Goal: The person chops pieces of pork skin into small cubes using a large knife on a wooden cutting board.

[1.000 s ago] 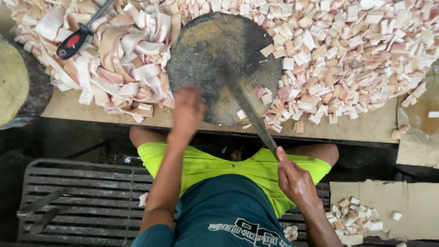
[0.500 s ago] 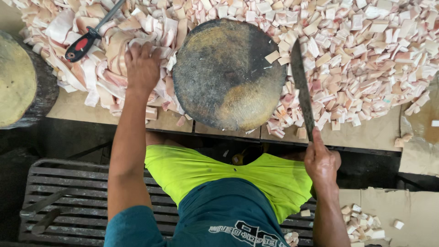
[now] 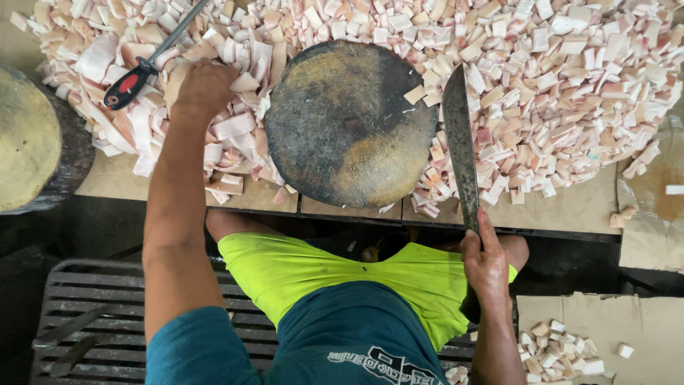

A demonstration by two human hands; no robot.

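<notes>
A round dark chopping block point(image 3: 349, 125) sits at the table's front edge. My left hand point(image 3: 203, 89) reaches into a heap of long pale meat strips point(image 3: 114, 121) left of the block and closes on a strip. My right hand point(image 3: 488, 264) grips the handle of a long cleaver point(image 3: 459, 146), its blade pointing away from me along the block's right side, over small cut cubes point(image 3: 556, 78) piled to the right.
A sharpening steel with a red-and-black handle point(image 3: 135, 78) lies on the strips at far left. A second round block point(image 3: 28, 139) stands at the left edge. Cardboard point(image 3: 641, 335) with a few cubes lies lower right. A metal grate bench point(image 3: 78, 314) is under me.
My left hand moved from the block's front edge up and left into the strip heap. My right hand swung the cleaver off the block to its right side.
</notes>
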